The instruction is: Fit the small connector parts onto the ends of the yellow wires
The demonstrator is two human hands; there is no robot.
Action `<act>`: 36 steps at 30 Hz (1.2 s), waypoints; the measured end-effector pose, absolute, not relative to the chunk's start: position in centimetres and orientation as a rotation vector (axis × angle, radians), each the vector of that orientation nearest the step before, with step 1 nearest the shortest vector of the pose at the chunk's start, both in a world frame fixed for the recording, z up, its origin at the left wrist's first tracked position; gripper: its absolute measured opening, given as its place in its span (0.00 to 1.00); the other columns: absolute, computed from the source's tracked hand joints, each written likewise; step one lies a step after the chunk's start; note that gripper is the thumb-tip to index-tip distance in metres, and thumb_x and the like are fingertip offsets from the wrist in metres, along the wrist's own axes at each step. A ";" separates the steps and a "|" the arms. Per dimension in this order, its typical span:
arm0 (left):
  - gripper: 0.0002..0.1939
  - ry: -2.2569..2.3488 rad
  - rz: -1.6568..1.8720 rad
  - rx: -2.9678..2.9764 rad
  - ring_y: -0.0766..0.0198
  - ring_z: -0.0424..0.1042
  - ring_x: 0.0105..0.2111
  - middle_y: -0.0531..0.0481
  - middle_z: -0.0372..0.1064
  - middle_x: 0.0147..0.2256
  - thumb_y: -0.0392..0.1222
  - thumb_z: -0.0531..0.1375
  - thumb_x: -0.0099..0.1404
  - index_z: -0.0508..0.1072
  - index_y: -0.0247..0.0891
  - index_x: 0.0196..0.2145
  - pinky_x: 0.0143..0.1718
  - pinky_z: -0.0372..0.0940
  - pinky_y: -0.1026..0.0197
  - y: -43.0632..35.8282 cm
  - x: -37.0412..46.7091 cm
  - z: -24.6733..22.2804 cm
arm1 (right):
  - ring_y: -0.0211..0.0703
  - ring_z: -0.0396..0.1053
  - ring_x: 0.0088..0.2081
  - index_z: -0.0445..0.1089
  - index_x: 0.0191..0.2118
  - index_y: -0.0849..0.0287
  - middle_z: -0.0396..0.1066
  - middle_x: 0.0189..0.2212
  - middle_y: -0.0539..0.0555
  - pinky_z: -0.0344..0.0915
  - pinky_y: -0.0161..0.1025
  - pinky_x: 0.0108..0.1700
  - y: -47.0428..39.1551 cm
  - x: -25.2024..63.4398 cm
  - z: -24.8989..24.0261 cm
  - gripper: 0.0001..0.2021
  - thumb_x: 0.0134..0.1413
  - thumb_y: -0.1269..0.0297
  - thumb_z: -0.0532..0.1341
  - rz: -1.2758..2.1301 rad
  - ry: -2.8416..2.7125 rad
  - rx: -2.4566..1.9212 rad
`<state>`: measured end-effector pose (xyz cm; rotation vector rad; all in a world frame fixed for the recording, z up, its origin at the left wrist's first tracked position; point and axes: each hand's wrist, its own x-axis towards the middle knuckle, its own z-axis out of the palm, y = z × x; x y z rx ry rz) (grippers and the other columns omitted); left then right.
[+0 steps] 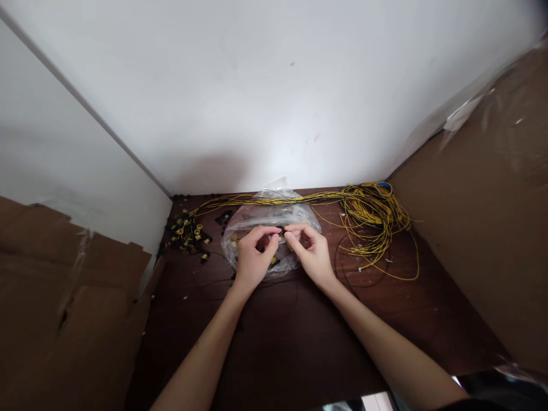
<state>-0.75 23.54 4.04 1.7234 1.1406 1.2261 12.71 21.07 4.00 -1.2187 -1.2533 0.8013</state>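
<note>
My left hand and my right hand meet in the middle, thumbs and forefingers pinched. Between their fingertips is a small black piece, mostly covered by the fingers; its exact kind does not show. Both hands are above a clear plastic bag with small yellow and black pieces in it. Behind them a bundle of yellow and black wires runs across the bag. On the left, the wires reach a pile of small black and yellow parts.
At the right lies a loose coil of yellow and black wires. A few black pieces rest left of the bag. The dark brown table is bounded by a white wall behind and cardboard at the right.
</note>
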 end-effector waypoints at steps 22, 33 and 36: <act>0.07 1.121 1.140 1.890 0.69 0.62 0.25 0.52 0.67 0.28 0.36 0.57 0.61 0.75 0.37 0.35 0.28 0.58 0.66 23.5 -0.7 4.1 | 0.32 0.60 0.19 0.62 0.32 0.58 0.65 0.23 0.47 0.55 0.28 0.15 21.2 12.8 4.1 0.12 0.54 0.54 0.58 0.988 -1.019 -1.141; 0.06 1.116 1.132 1.908 0.68 0.65 0.26 0.51 0.69 0.28 0.37 0.57 0.61 0.75 0.36 0.33 0.29 0.59 0.65 23.5 -0.7 4.3 | 0.34 0.62 0.22 0.70 0.32 0.60 0.66 0.22 0.49 0.59 0.31 0.23 21.1 12.8 4.1 0.09 0.51 0.59 0.61 0.895 -1.199 -1.221; 0.07 1.111 1.136 1.910 0.68 0.64 0.25 0.51 0.68 0.26 0.38 0.57 0.61 0.75 0.36 0.33 0.28 0.58 0.66 23.5 -0.7 4.3 | 0.33 0.61 0.20 0.70 0.32 0.60 0.65 0.21 0.48 0.58 0.31 0.21 21.1 12.8 4.1 0.10 0.50 0.58 0.62 0.901 -1.170 -1.229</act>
